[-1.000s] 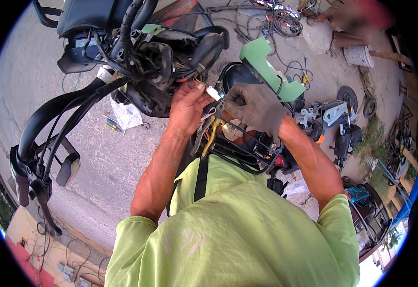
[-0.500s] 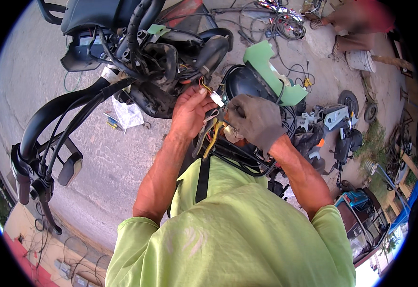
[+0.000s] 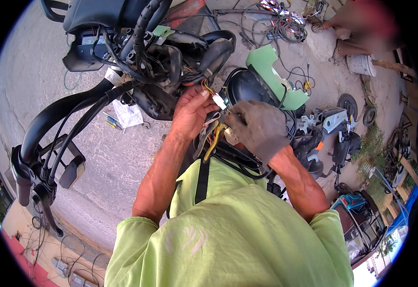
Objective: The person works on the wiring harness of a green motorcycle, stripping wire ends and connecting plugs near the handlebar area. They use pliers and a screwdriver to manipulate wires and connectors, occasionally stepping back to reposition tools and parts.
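Observation:
My bare left hand pinches a thin bundle of yellow and red wires between thumb and finger. From that bundle a white plastic connector sticks out toward my right hand. In a grey work glove, my right hand is closed, its fingertips just beside and below the connector; whatever they grip is hidden. Beneath both hands run a curved yellow strip and several dark cables. The wires lead up toward the partly dismantled front of a motorbike or scooter.
Black handlebars with a lever and mirror reach in from the left. A light green body panel leans by a round black part. Pliers and a crumpled sheet lie on the ground. A person sits at the far right.
The whole view has shifted slightly. My left hand keeps its pinch on the wires, and my gloved right hand has moved only a little beside the connector.

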Action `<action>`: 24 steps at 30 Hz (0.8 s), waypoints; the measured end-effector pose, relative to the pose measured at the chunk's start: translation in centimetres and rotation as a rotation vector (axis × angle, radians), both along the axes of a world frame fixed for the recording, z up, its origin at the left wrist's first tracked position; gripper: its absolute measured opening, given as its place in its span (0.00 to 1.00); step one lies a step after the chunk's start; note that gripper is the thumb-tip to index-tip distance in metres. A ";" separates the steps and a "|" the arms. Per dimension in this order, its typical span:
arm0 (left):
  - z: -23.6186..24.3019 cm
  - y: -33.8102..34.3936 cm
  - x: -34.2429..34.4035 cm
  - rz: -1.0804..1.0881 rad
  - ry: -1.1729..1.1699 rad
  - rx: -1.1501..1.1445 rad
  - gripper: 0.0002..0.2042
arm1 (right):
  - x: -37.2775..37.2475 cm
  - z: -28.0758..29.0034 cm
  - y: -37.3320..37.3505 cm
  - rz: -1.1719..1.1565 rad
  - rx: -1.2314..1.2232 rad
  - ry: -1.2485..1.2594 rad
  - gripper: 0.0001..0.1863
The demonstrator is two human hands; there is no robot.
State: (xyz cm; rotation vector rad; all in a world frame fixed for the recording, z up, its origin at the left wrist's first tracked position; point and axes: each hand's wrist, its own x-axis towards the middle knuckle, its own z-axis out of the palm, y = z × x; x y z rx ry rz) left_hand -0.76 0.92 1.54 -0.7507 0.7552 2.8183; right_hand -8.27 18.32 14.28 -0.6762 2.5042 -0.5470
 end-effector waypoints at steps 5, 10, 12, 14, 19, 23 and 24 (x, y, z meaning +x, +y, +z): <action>0.2 0.3 0.0 -0.041 -0.009 -0.011 0.06 | -0.2 1.9 0.0 -0.019 0.036 -0.117 0.12; 1.0 0.3 -0.1 -0.039 -0.023 -0.022 0.05 | -0.1 2.0 0.9 -0.288 -0.170 -0.519 0.14; 1.0 0.4 0.0 -0.043 -0.047 -0.056 0.05 | 1.2 0.0 2.0 -0.450 -0.300 -0.710 0.15; 0.7 0.5 0.3 -0.052 -0.090 -0.131 0.06 | 2.1 -1.4 2.2 -0.457 -0.336 -0.746 0.16; 3.7 0.6 1.6 -0.238 -0.253 -0.699 0.11 | 4.8 -4.9 2.9 -0.491 -0.495 -0.847 0.14; 5.7 1.5 6.2 -0.605 -0.002 -1.423 0.17 | 5.0 -3.8 2.3 -0.553 -0.486 -0.920 0.18; 6.3 2.0 7.2 -0.671 0.068 -1.539 0.19 | 5.2 -3.7 2.4 -0.559 -0.501 -0.943 0.19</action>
